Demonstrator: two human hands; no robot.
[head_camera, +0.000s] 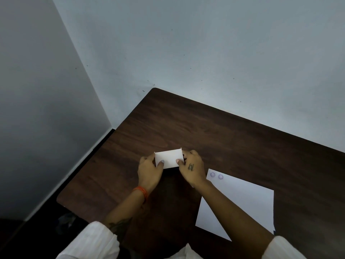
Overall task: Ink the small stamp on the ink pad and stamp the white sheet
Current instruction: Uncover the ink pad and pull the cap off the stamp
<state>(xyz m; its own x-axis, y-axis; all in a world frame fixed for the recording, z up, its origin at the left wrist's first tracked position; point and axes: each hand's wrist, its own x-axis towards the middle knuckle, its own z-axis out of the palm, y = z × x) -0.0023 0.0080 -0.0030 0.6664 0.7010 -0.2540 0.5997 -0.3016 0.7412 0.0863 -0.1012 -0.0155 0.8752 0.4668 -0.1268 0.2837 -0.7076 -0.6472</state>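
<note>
A small white rectangular box (169,158), probably the ink pad's case or lid, is held just above the dark wooden table (233,139). My left hand (149,171) grips its left end with the thumb on top. At the right end my right hand (193,168) does the same. A dark part shows under the box by my right fingers. The white sheet (242,200) lies to the right under my right forearm, with two round purple stamp marks (216,175) near its far left corner. I cannot see the small stamp.
The table stands in a room corner, with pale walls close behind and on the left. Its left edge drops to a dark floor (37,230). White sleeves cover my upper forearms, and an orange band (141,191) circles my left wrist.
</note>
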